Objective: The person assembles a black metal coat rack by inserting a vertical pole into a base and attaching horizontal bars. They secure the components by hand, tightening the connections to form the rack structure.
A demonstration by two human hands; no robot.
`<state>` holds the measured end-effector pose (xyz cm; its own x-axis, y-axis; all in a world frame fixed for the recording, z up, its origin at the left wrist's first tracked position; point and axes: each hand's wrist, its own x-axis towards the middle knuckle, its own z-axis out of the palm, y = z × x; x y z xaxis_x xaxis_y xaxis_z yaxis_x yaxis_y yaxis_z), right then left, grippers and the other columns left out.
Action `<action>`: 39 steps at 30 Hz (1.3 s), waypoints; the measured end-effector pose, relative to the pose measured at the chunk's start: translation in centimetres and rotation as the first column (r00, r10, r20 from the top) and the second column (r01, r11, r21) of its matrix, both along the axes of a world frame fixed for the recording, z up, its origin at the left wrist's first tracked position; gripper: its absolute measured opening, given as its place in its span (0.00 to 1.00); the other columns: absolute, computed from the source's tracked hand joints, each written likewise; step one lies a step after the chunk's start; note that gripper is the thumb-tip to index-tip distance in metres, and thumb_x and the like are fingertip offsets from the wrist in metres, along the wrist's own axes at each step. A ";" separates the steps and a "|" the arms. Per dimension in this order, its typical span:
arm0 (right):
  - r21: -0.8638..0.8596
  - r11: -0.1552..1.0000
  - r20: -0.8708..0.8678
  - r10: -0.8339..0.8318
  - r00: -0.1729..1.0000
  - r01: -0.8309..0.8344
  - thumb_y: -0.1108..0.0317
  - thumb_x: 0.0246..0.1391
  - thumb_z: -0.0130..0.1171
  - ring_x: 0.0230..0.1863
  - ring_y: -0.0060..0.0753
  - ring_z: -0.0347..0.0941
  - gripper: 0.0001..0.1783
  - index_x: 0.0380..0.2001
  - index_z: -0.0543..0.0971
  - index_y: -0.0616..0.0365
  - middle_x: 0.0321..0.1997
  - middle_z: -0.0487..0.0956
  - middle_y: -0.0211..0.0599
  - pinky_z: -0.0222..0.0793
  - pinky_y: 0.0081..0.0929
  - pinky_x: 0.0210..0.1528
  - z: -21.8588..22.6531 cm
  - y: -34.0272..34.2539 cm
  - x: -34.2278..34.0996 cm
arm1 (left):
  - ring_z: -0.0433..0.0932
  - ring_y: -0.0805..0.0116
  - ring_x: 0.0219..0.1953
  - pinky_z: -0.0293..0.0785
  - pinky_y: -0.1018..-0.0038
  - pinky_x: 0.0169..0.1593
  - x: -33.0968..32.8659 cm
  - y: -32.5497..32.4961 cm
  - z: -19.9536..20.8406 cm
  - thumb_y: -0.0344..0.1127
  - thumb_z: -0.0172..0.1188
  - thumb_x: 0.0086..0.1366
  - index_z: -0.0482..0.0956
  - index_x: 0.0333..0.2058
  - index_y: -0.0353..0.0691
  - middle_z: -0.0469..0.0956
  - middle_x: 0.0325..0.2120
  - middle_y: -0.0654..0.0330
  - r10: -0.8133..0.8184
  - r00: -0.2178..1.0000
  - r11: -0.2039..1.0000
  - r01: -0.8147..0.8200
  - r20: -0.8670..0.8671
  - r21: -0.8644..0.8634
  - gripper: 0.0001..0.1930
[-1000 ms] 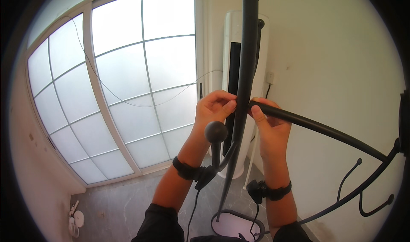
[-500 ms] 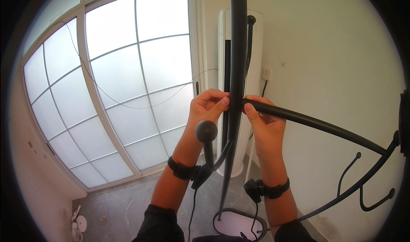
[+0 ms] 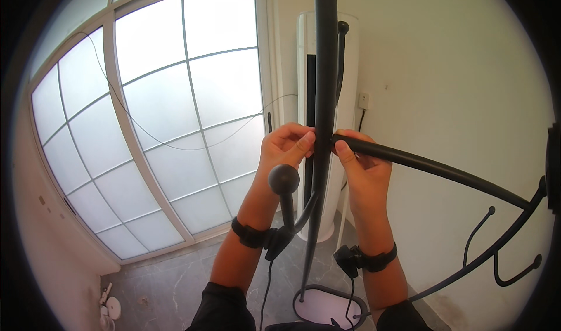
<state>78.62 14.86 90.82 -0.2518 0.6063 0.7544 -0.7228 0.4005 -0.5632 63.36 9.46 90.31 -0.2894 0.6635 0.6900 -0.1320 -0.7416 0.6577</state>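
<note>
A black metal coat stand pole (image 3: 323, 68) rises upright through the middle of the view. My left hand (image 3: 286, 147) pinches the pole from the left at chest height. My right hand (image 3: 359, 167) grips the near end of a long curved black arm (image 3: 444, 170) and holds it against the pole. That arm sweeps right and down to hooks (image 3: 505, 261) at the lower right. A shorter hook with a round knob (image 3: 284, 179) juts toward me below my left hand. Both wrists wear black straps with small devices and cables.
A tall white floor air conditioner (image 3: 350, 56) stands behind the pole against the white wall. A large frosted grid window (image 3: 163, 115) fills the left. The stand's ring base (image 3: 327, 304) rests on a grey stone floor. A small white object (image 3: 111, 307) lies at lower left.
The view has shifted so the pole and my hands sit slightly lower and more central. Both hands stay on the joint between pole and curved arm, fingers working closer to it.
</note>
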 end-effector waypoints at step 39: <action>0.015 1.000 -0.014 0.019 1.000 -0.019 0.77 0.54 0.64 0.39 0.20 0.77 0.12 0.42 0.79 0.66 0.38 0.81 0.36 0.72 0.16 0.44 -0.1 0.3 -0.1 | 0.78 0.71 0.39 0.75 0.77 0.48 0.5 -0.4 0.3 0.22 0.59 0.64 0.79 0.41 0.31 0.80 0.32 0.57 0.215 0.965 0.961 -0.181 -0.152 0.207 0.07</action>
<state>78.55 15.17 90.75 -0.2521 0.5902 0.7668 -0.7383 0.3949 -0.5467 63.88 9.01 90.64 -0.2678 0.4573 0.8480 0.1326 -0.8543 0.5026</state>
